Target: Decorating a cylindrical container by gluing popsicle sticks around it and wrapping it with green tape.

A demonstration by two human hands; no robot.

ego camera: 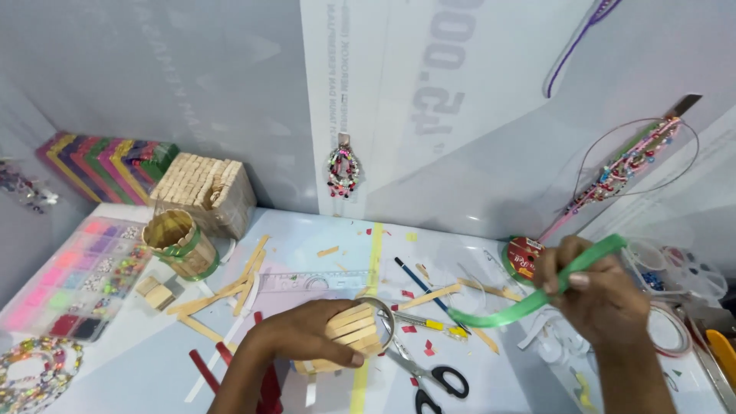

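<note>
Our left hand (307, 333) wraps closed around a cylinder of wooden sticks (354, 330) low on the table (322, 249), our right hand (594, 295) pinches a green ribbon (529, 299) raised above it, with black-handled scissors (433, 377) just below and a ribbon spool (523, 259) behind.

We see our two forearms reaching in from the bottom edge, both bare, with no sleeves showing. Our left hand (307, 333) and right hand (594, 295) are bare too, the nails short and plain, the right thumbnail pale.
</note>
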